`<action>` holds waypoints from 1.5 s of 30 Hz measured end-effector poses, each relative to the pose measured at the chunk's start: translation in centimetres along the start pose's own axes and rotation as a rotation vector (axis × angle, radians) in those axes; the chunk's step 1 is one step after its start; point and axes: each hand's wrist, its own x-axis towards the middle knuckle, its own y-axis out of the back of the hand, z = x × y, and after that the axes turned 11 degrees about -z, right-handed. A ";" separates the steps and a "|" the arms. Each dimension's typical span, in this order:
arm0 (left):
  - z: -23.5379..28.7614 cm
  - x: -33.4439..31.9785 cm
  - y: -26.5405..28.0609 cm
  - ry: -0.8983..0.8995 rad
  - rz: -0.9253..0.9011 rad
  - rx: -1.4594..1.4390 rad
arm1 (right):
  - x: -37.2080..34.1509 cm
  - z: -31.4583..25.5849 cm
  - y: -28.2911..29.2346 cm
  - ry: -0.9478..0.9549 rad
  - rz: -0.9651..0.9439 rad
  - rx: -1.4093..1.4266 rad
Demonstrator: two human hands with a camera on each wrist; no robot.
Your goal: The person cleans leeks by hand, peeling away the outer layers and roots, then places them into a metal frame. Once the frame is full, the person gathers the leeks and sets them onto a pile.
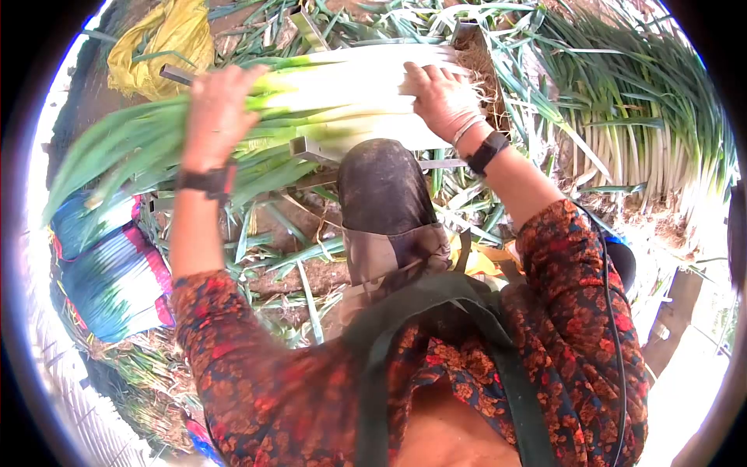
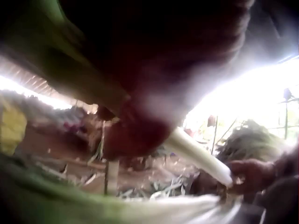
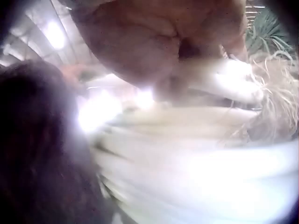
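Note:
Several leeks [image 1: 342, 89] lie side by side across a metal frame [image 1: 305, 149], green leaves to the left and white stalks to the right. Over their leafy part, my left hand [image 1: 220, 113] grips a single leek [image 2: 198, 156], whose white stalk sticks out from under the hand in the left wrist view. My right hand [image 1: 445, 105] holds the stalk near its roots, just above the other leeks. Stringy roots [image 3: 275, 100] show beside the right fingers in the right wrist view. The left fingers are dark and blurred in the left wrist view.
A large heap of leeks [image 1: 646, 117] lies to the right. At the left are wrapped leek bundles [image 1: 117, 272], with a yellow sack [image 1: 163, 50] at the upper left. My knee [image 1: 385, 187] is close against the frame. Loose leaves [image 1: 311, 300] litter the soil.

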 end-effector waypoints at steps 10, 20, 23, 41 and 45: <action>3.0 -1.9 -13.9 0.067 0.057 -0.367 | -2.1 2.9 -5.1 -0.274 -0.156 0.064; 2.1 2.6 -12.3 0.052 -0.137 -0.230 | -2.1 3.1 -7.6 -0.271 -0.017 0.153; 2.5 4.5 -13.4 0.165 -0.148 -0.165 | -1.7 2.4 -6.5 -0.303 -0.008 0.184; 22.3 10.7 7.1 -0.079 0.086 -1.259 | -18.0 12.4 -13.8 -0.369 -0.219 0.542; 33.5 13.3 3.3 -0.321 -0.275 -1.678 | -22.8 31.8 -18.9 -0.978 -0.214 0.332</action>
